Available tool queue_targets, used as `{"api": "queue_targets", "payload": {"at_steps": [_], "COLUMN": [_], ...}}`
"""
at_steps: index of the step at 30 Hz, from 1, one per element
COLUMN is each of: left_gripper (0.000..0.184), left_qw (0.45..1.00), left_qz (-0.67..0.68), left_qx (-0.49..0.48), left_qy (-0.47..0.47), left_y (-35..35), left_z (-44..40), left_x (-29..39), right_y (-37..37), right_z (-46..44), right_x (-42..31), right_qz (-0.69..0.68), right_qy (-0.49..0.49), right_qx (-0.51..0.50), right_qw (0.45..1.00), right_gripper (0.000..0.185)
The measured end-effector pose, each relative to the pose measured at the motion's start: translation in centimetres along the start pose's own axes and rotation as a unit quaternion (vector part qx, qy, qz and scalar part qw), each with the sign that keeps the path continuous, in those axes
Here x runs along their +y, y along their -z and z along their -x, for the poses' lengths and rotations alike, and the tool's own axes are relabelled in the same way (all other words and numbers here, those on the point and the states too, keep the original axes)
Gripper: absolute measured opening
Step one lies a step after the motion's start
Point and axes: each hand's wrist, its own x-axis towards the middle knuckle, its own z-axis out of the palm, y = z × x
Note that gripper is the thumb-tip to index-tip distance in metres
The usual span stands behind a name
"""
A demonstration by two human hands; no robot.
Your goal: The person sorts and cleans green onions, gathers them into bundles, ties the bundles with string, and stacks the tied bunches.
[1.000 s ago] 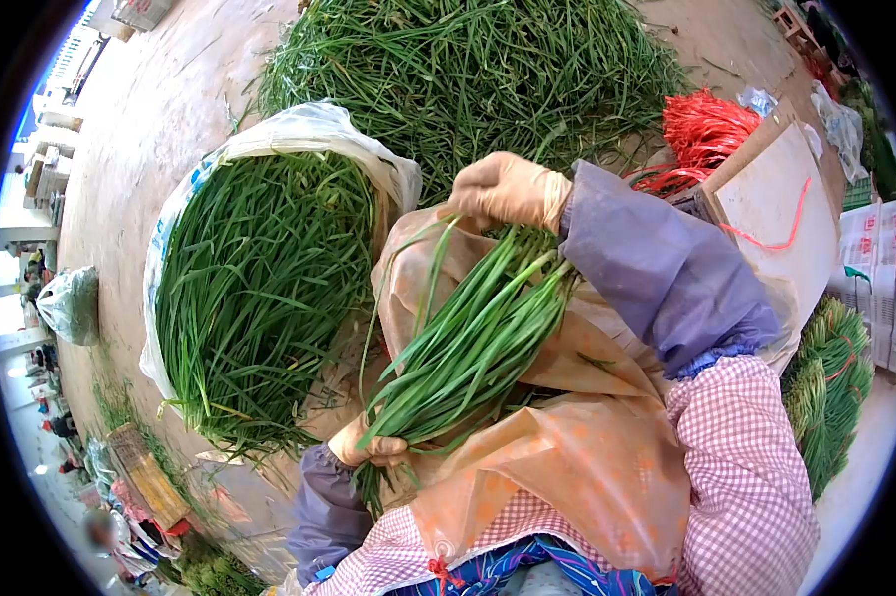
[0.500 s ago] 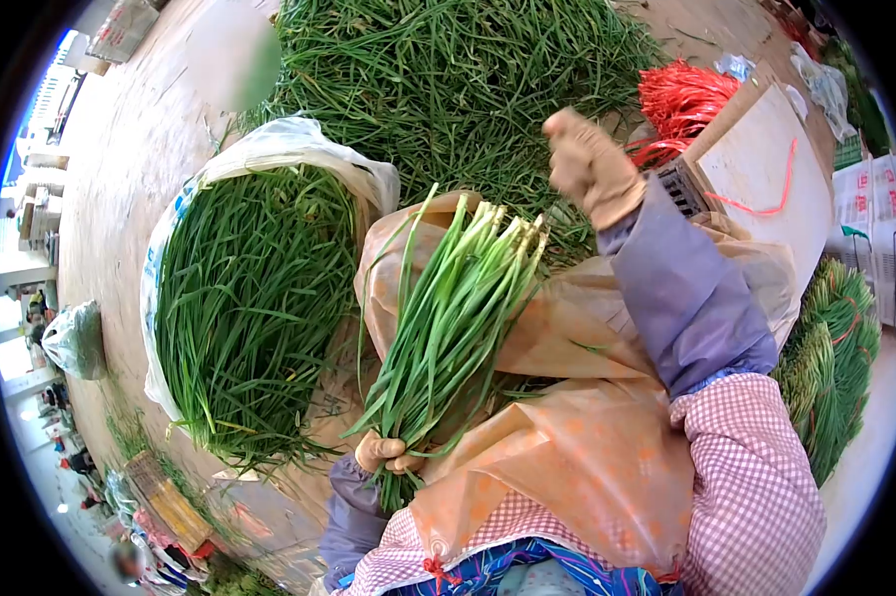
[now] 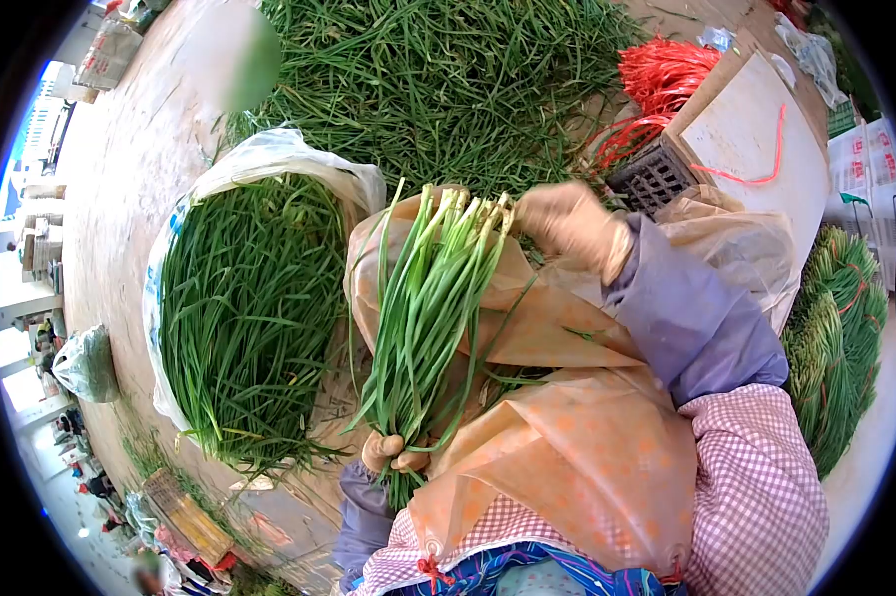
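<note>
My left hand (image 3: 393, 454), in a tan glove, is closed around the leafy end of a bunch of garlic chives (image 3: 433, 298). The bunch lies slanting over my apron (image 3: 557, 447), its pale root ends pointing away from me. My right hand (image 3: 575, 226), gloved too, is at the right side of those root ends; motion smears its fingers, and I cannot tell whether they grip any stem. Left of the bunch, a clear plastic bag (image 3: 269, 149) stands open, filled with loose chives (image 3: 254, 308).
A large heap of chives (image 3: 438, 89) spreads out ahead. To the right are red ties (image 3: 667, 74), a dark plastic crate (image 3: 652, 177) and a white board (image 3: 756, 129) with a red strand on it. Tied bundles (image 3: 835, 348) lie at far right.
My right hand has come down and left, from above the heap to the root ends of the bunch. My left hand keeps its hold on the leaves.
</note>
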Motion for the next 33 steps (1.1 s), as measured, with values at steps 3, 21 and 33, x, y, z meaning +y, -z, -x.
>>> {"api": "queue_targets", "payload": {"at_steps": [3,21,33], "left_gripper": [0.061,0.06,0.058], "left_qw": [0.999,0.997,0.996], "left_qz": [-0.04,-0.072,-0.085], "left_qx": [0.001,-0.01,0.017], "left_qy": [-0.011,-0.019,-0.014], "left_y": [-0.8,-0.1,-1.3], "left_z": [-0.1,-0.1,-0.3], "left_x": [-0.1,0.0,-0.1], "right_y": [3.7,3.4,-8.3], "right_z": [-0.2,-1.1,3.2], "right_x": [-2.0,-4.8,-2.6], "right_qz": [-0.08,-0.305,0.011], "right_qy": [0.048,0.135,-0.085], "right_qx": [0.118,0.1,0.006], "right_qw": [0.989,0.937,0.996], "right_gripper": [0.017,0.018,0.016]}}
